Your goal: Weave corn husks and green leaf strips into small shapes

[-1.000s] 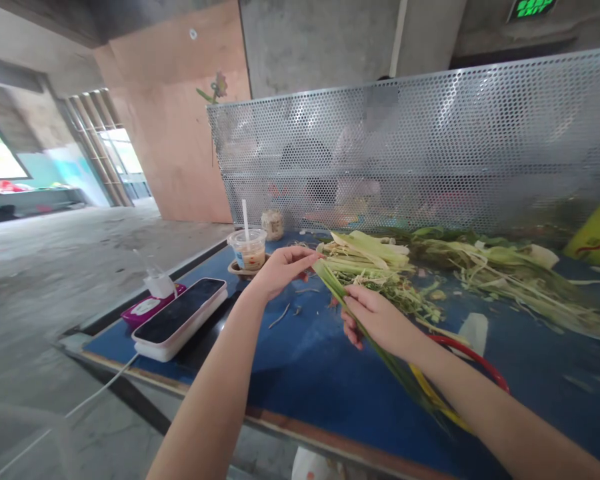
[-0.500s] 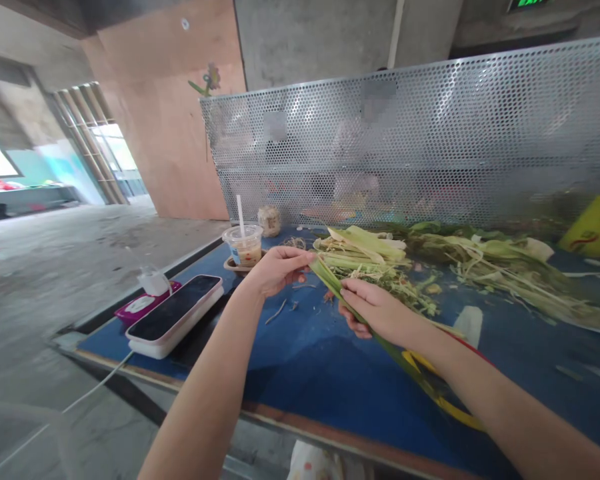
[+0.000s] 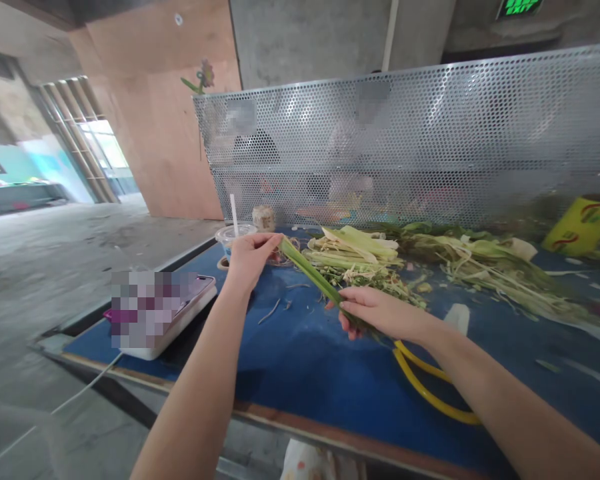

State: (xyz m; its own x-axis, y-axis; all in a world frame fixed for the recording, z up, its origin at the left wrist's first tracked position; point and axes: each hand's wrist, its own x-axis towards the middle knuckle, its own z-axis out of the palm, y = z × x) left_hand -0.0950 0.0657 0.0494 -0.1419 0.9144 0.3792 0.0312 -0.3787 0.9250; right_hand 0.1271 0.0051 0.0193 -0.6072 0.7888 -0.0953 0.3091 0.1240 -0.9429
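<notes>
A long green leaf strip (image 3: 311, 273) runs between my two hands above the blue tabletop (image 3: 300, 373). My left hand (image 3: 250, 257) pinches its far tip, fingers closed round it, just in front of a plastic cup with a straw (image 3: 230, 235). My right hand (image 3: 376, 313) is closed round the strip lower down, nearer to me. Behind the strip lies a heap of pale green husks and leaves (image 3: 360, 257).
A perforated metal screen (image 3: 430, 140) stands along the table's far side, with people dimly visible behind it. A yellow hoop (image 3: 430, 393) lies under my right forearm. A white box (image 3: 175, 320) sits at the left edge. More leaf scraps (image 3: 505, 273) spread to the right.
My left hand has drawn the strip's tip up and to the left, toward the cup, so more of the strip shows. My right hand has slid lower along it.
</notes>
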